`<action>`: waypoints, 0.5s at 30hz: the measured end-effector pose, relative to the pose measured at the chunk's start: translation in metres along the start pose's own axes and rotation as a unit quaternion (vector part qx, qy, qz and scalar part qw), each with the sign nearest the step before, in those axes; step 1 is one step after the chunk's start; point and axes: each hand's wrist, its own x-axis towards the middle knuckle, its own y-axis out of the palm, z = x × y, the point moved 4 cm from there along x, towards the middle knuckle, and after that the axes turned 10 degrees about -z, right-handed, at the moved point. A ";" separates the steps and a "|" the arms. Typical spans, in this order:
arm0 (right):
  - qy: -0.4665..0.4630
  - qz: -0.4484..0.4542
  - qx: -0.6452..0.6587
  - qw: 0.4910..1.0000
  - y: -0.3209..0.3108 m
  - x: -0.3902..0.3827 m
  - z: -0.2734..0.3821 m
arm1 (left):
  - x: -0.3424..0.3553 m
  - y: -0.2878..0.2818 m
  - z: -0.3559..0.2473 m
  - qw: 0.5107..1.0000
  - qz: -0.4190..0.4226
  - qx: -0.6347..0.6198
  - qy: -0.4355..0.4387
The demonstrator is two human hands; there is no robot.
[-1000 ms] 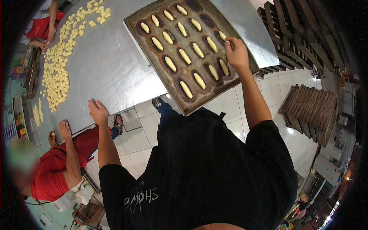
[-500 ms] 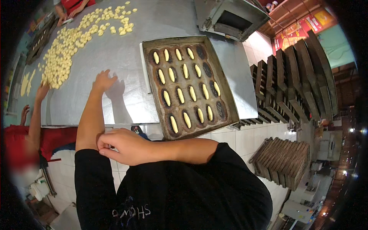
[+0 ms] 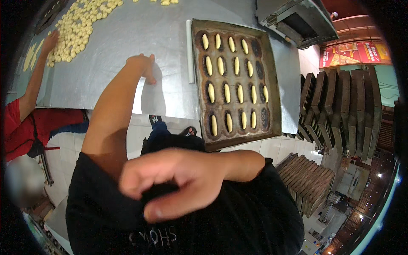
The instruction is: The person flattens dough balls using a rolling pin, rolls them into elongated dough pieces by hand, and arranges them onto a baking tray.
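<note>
My left hand is stretched over the metal table, fingers apart, with nothing in it; its shadow falls beside it. Close to the camera, in front of my black shirt, my right hand is loosely curled, the thumb apart from the fingers and nothing visible between them. Right of my left hand lies a dark, worn baking tray at the table's near right edge. Rows of slim, pale dough pieces rest in it, and a few blackened spots at its right side hold none.
Many small dough balls cover the table's far left, where a co-worker's hand reaches among them. A metal oven-like box stands at the back right. Stacked trays and another pile are at right.
My right hand has come off my left forearm and risen toward the camera. The view has shifted, so the tray and table sit higher and farther right in the picture.
</note>
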 end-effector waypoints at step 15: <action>-0.344 0.008 0.349 0.872 0.038 0.039 -0.008 | -0.010 -0.014 -0.016 0.997 0.028 0.040 -0.056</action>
